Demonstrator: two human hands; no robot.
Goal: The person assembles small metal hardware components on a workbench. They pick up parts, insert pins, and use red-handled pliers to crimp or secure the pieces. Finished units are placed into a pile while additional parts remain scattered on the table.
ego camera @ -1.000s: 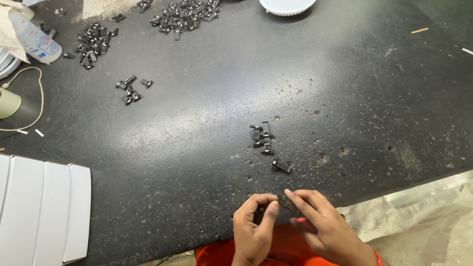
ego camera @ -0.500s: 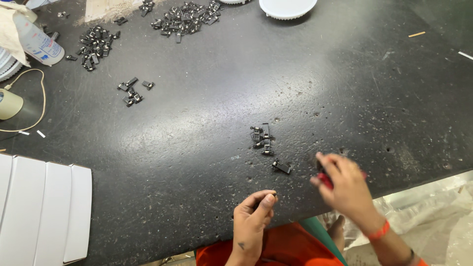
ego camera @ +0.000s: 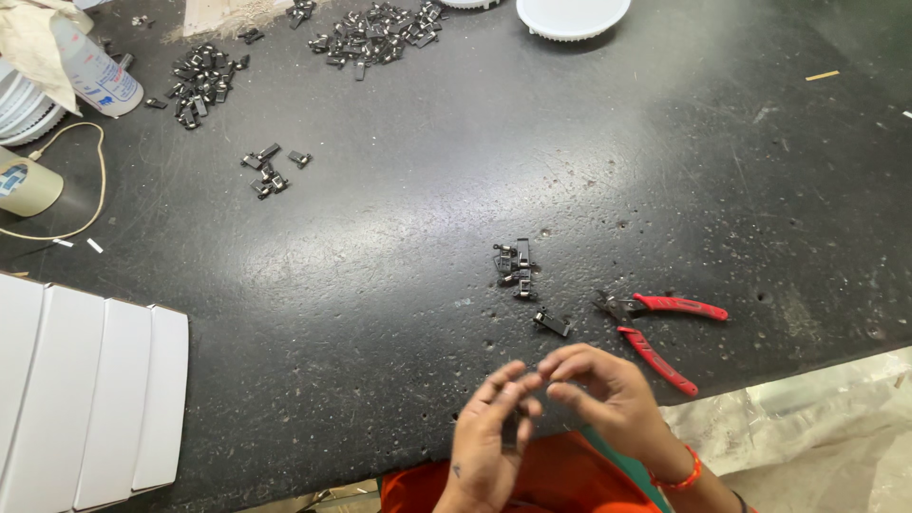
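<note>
From the head camera, both hands meet at the near edge of the dark table (ego camera: 380,285). The left hand (ego camera: 489,437) curls its fingers (ego camera: 508,385) narrowly around a small dark clip (ego camera: 510,427), which shows only partly between thumb and fingers. The right hand (ego camera: 603,394) brings its fingertips (ego camera: 556,366) close to the left hand's tips; whether it grips anything cannot be told. Just beyond the right hand lie red-handled pliers (ego camera: 665,328), apart from it. A single clip (ego camera: 552,323) lies left of the pliers, and a small cluster of clips (ego camera: 515,266) sits a little farther beyond.
</note>
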